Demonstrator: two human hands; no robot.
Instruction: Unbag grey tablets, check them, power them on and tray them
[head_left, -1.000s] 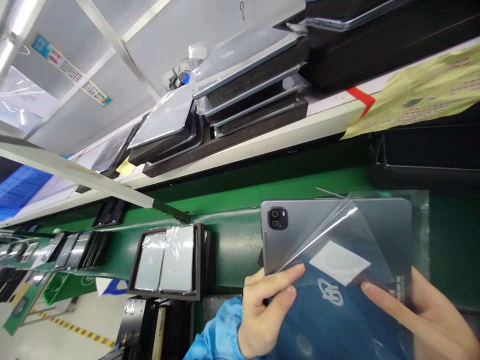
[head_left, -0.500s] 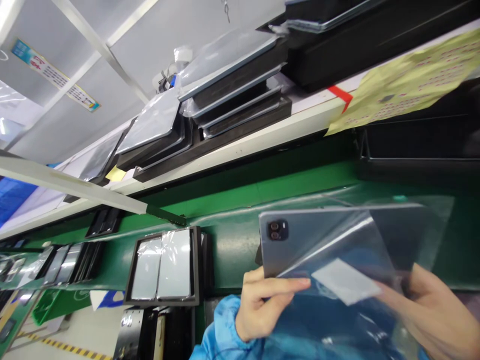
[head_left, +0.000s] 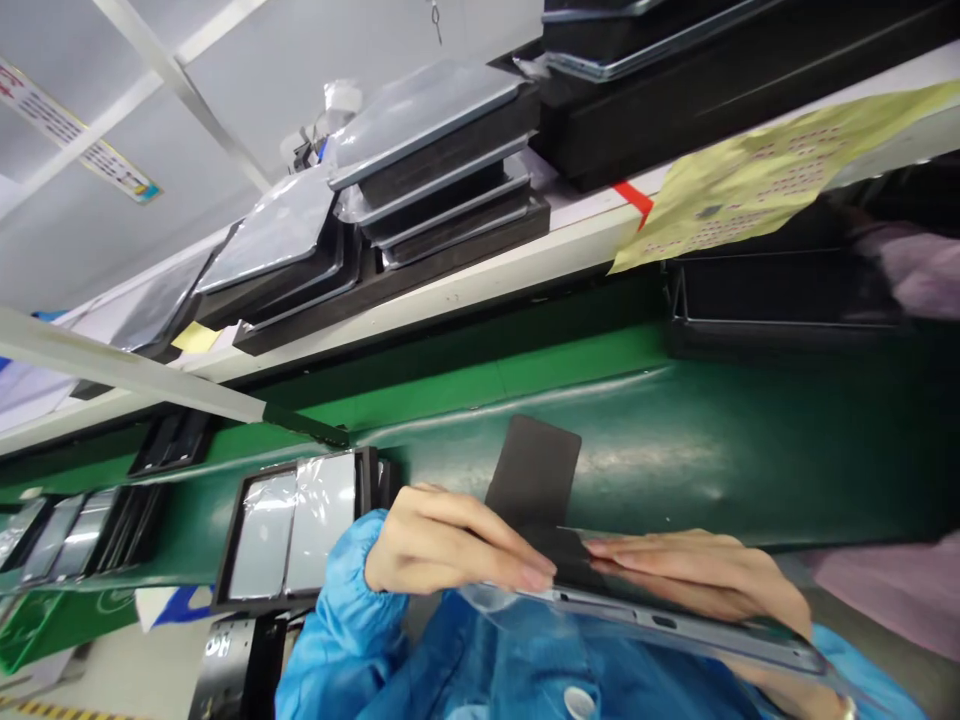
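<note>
A tablet [head_left: 660,618] is held in front of the chest, tilted almost edge-on, so that its narrow side with a port is shown. Its left end is gripped by the left hand [head_left: 461,545], whose fingers are closed on the corner. Over its dark, glossy upper face the fingers of the right hand [head_left: 697,570] are stretched flat, and they are mirrored in it; some skin is seen below the far end, but whether that hand is clamped on the tablet cannot be told. By the left fingertips, clear film [head_left: 491,598] is seen under the edge. A blue sleeve [head_left: 345,590] is worn on the left arm.

Just beyond the hands, a dark flat piece [head_left: 536,465] is laid on the green bench [head_left: 637,450]; its lower end is partly hidden. To the left, two wrapped tablets [head_left: 324,525] are set side by side in a black tray [head_left: 366,480].

Above the bench, a white shelf [head_left: 450,295] is loaded with stacked, film-wrapped tablets [head_left: 431,120]. From its front a yellow sheet [head_left: 772,180] is hung, beside red tape [head_left: 634,200]. At the right edge, a co-worker's pink sleeve [head_left: 926,270] is partly shown, blurred.
</note>
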